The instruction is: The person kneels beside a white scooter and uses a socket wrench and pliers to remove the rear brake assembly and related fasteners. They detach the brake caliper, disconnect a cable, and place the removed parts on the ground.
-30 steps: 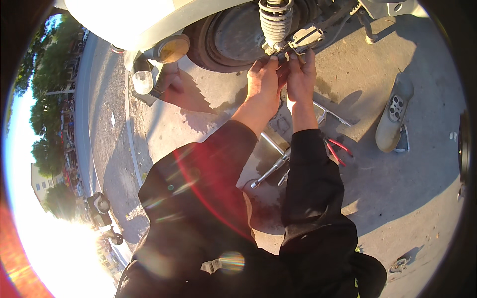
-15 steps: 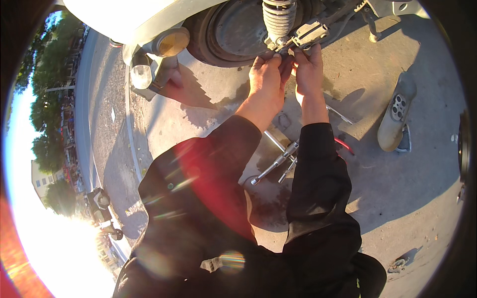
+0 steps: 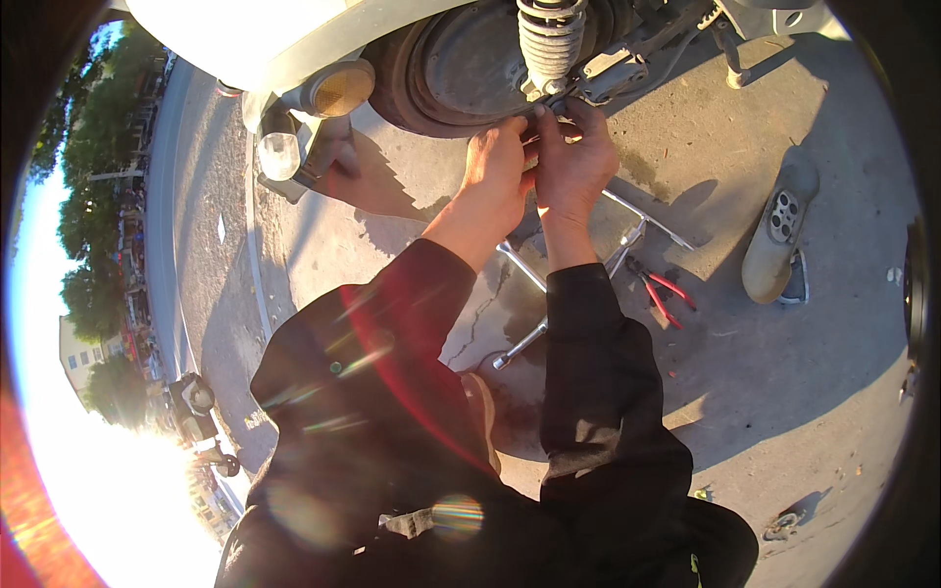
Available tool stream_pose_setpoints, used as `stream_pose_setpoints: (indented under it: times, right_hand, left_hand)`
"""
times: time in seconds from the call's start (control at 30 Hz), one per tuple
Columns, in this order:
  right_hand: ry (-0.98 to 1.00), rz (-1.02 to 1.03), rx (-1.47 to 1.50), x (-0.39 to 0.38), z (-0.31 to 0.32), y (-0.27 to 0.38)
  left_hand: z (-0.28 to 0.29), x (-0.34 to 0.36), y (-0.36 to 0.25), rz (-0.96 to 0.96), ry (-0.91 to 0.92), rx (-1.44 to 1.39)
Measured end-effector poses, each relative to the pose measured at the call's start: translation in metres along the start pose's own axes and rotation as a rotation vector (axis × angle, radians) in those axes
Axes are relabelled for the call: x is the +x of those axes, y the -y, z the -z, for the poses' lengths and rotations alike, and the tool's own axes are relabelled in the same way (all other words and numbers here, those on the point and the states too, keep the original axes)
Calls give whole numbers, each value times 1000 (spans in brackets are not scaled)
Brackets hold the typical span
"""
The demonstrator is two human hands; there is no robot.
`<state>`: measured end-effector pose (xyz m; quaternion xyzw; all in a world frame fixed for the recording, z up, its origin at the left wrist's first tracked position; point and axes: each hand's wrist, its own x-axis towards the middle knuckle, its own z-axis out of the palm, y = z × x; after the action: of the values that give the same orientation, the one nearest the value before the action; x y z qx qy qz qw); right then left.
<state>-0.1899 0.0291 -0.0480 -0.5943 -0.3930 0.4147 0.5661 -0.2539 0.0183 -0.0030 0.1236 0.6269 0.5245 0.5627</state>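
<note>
Both my hands meet just below the lower end of a coil-spring shock absorber (image 3: 549, 49), beside a two-wheeler's dusty wheel (image 3: 459, 61). My left hand (image 3: 497, 165) is closed, its fingertips turned in toward the other hand. Close against it, my right hand (image 3: 578, 162) pinches with thumb and fingers near the metal bracket (image 3: 616, 78) at the shock's foot. Whatever small part sits between the fingers is hidden. Under my right forearm lies a cross-shaped socket wrench (image 3: 523, 345), partly covered. Red-handled pliers (image 3: 663, 294) rest on the ground to its right.
A grey plastic cover (image 3: 784, 211) lies on the pavement at the right. An amber lamp (image 3: 341, 88) and a clear lamp (image 3: 278, 157) stick out at the left of the wheel. The stand leg (image 3: 736, 71) reaches down at the upper right. A road runs along the left.
Both hands have shifted slightly left and toward me, and the right hand has turned, showing more of its back. My right forearm moved left, uncovering more of the pliers.
</note>
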Motion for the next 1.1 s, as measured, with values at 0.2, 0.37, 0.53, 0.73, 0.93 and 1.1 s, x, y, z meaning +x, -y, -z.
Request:
stream_pose_setpoints:
  times: [0.2,0.37,0.53,0.73,0.93,1.1]
  right_hand:
    - [75,244,-193,12,16,-4]
    - [25,455,-260,14,14,-18]
    - [-115,-120,651,2,14,-23]
    - [-273,249,-825,21,176,-50]
    - [-257,210,-1193,48,280,-59]
    - [-170,125,-573,22,258,-41]
  left_hand:
    - [8,-24,-15,-30,55,208]
    - [21,-35,-22,-34,71,315]
    - [30,-45,-26,-18,62,404]
    - [56,-42,-10,-170,137,739]
    - [52,-8,3,-223,157,932]
    - [-3,12,31,-288,39,55]
